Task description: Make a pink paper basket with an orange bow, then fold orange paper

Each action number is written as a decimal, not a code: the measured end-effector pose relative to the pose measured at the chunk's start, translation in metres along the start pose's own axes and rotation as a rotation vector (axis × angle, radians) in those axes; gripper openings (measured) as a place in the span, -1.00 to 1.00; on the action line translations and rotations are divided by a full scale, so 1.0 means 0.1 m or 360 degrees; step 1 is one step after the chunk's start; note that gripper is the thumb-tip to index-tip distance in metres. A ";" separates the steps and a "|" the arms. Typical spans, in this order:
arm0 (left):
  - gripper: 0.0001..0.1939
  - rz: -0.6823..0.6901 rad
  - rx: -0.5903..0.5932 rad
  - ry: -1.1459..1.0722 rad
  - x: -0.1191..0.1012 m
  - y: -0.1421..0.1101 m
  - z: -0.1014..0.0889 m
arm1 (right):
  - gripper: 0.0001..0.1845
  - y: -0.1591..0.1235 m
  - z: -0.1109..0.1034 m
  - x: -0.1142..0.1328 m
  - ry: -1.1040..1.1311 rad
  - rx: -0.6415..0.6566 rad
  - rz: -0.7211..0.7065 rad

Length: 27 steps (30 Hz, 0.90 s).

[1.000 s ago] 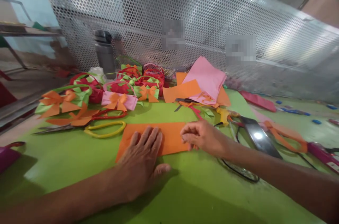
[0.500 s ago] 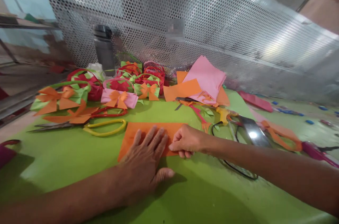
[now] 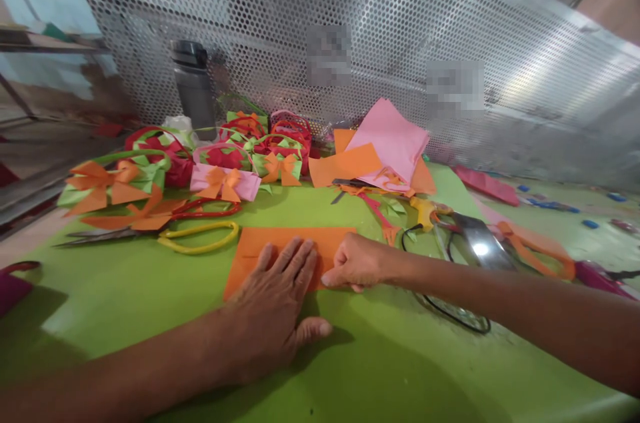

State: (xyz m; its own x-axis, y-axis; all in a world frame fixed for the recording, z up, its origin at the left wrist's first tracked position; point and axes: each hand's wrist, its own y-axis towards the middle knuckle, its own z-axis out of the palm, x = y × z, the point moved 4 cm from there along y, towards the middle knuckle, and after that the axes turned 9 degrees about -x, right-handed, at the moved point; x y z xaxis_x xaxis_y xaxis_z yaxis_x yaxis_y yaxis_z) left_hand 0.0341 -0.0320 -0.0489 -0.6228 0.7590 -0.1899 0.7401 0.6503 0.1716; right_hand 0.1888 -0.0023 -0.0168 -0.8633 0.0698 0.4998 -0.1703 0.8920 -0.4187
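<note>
A flat orange sheet of paper lies crosswise on the green table in front of me. My left hand rests flat on its left half, fingers stretched and the thumb out to the right over the table. At the sheet's right front edge, my right hand is closed in a fist-like pinch, its thumb on the paper. The other fingers are curled and partly hidden. Yellow-handled scissors lie behind and left of the sheet, close to red-handled scissors.
Small paper baskets with orange bows stand in a group behind. A grey bottle is by the perforated metal panel. Pink sheets are piled at the back. To the right are a yellow glue gun, a phone and a black cable.
My right hand has moved left along the sheet's right end and its fingers have closed tighter. The left hand stays flat, shifted slightly right in view.
</note>
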 end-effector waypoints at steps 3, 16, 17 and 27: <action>-0.11 0.0005 -0.0033 0.0001 0.00 0.00 0.00 | -0.71 0.00 -0.01 0.05 -0.0083 -0.0030 0.0014; -0.05 0.0008 -0.0037 0.0003 -0.01 0.00 -0.03 | -0.66 0.02 0.00 0.07 -0.0228 -0.0056 0.0036; -0.05 0.0011 -0.0045 0.0010 -0.01 0.00 -0.02 | -0.67 0.02 0.00 0.08 -0.0237 -0.0054 0.0040; -0.04 -0.0001 -0.0020 0.0054 -0.01 0.00 -0.02 | -0.69 0.00 0.00 0.10 -0.0237 0.0069 0.0130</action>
State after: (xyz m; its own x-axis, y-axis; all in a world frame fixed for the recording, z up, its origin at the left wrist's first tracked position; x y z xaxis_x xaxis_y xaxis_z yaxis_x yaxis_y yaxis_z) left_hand 0.0342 -0.0329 -0.0472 -0.6319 0.7590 -0.1570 0.7364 0.6511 0.1839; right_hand 0.1800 -0.0010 -0.0114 -0.9354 0.0714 0.3462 -0.1142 0.8657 -0.4873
